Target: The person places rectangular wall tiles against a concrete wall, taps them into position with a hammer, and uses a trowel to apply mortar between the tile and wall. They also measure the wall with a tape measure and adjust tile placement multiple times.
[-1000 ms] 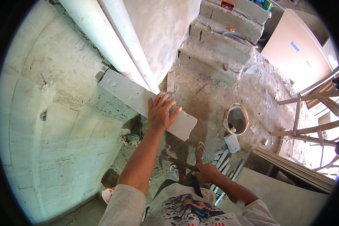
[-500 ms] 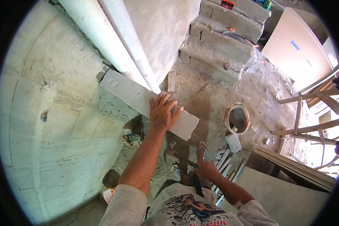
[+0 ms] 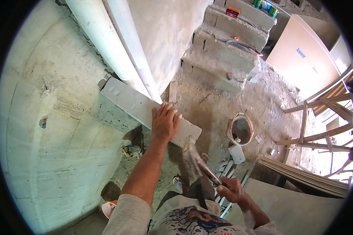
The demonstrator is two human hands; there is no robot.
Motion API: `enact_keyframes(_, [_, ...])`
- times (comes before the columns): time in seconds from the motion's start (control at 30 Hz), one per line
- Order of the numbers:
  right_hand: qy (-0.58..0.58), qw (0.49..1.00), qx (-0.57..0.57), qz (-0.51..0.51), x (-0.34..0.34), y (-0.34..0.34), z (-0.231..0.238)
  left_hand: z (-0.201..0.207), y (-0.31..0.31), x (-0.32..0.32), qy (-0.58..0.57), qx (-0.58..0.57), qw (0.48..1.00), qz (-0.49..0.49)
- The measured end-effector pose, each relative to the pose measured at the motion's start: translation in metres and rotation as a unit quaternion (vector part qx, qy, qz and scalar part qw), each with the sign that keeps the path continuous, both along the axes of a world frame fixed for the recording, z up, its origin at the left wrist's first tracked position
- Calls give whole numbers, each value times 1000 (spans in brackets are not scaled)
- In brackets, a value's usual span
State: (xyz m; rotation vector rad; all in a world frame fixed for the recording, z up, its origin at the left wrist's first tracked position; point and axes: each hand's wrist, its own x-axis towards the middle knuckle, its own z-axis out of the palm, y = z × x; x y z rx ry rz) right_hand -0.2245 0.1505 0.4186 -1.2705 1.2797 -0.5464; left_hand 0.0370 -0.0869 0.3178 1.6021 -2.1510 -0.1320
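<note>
A long grey concrete block ledge (image 3: 131, 98) juts out from the wall at the left, and its broken end points toward the middle of the view. My left hand (image 3: 165, 124) lies flat on top of this ledge near that end, fingers spread. Gripped by its handle in my right hand (image 3: 232, 190) is a claw hammer (image 3: 210, 173). The hammer's head, smeared by motion, is at the near edge of the block's end. Whether it touches the block I cannot tell.
Two white pipes (image 3: 135, 51) stand behind the ledge. A bucket (image 3: 241, 129) sits on the dusty floor at right, a white slab piece (image 3: 237, 154) beside it. Concrete steps (image 3: 211, 74) rise at the back. Stacked boards (image 3: 302, 176) and a wooden frame (image 3: 305, 121) are at right.
My right hand has swung the hammer up from low beside my legs to the block's end, moving slightly right and nearer. My left hand stays on the block; the view has shifted slightly.
</note>
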Motion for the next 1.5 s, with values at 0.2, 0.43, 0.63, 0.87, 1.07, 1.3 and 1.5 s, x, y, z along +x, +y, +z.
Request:
enact_keyframes(0.2, [-29,991,-111,-65,26,-14,-13,1,2,-1,5,8,1000,1])
enact_keyframes(0.43, [30,986,111,-121,44,-28,-33,-1,1,-1,9,17,1000,8])
enact_keyframes(0.63, [78,992,-22,-93,48,-14,-26,2,2,-2,-1,20,1000,17])
enact_keyframes(0.87, [46,984,51,-164,48,-17,-39,5,1,-3,-13,46,998,27])
enact_keyframes(1.07, [-68,986,12,-153,38,9,4,-3,0,-2,-9,10,1000,22])
enact_keyframes(1.3, [20,986,33,-163,53,-28,-34,-3,-1,-3,-10,30,999,26])
enact_keyframes(1.5, [48,980,48,-187,27,-12,-43,3,0,-5,-4,5,1000,22])
